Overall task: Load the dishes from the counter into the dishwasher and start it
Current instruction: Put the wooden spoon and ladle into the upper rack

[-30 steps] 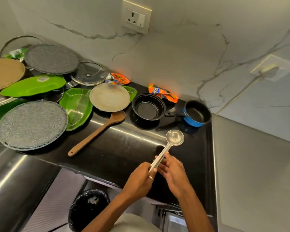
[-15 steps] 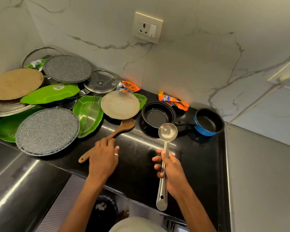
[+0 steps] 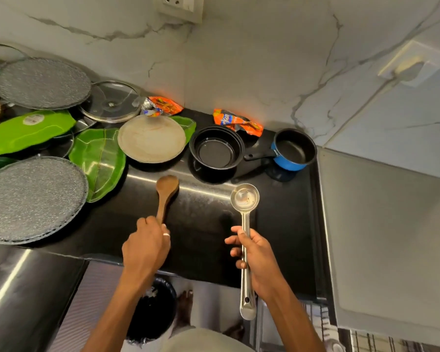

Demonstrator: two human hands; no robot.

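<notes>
My right hand [image 3: 258, 260] grips the handle of a steel ladle [image 3: 245, 199], bowl pointing away, over the black counter [image 3: 203, 224]. My left hand [image 3: 146, 246] holds the handle of a wooden spoon [image 3: 166, 189], whose bowl is just above or on the counter. Behind them sit stacked black bowls [image 3: 216, 151], a blue saucepan [image 3: 292, 149] and a beige plate [image 3: 151, 138]. To the left lie green leaf-shaped plates [image 3: 99, 158], grey speckled plates [image 3: 31, 199] and a glass lid [image 3: 111, 102].
Two orange snack wrappers [image 3: 236, 121] lie against the marble wall. A grey appliance top [image 3: 386, 237] borders the counter on the right. Below the counter edge stand a black bin [image 3: 153, 311] and part of a dishwasher rack [image 3: 315, 323]. A steel surface [image 3: 15, 288] is at lower left.
My left hand let go of the ladle, reached left and took the wooden spoon, turning it to point away. My right hand kept the ladle. The camera tilted down.
</notes>
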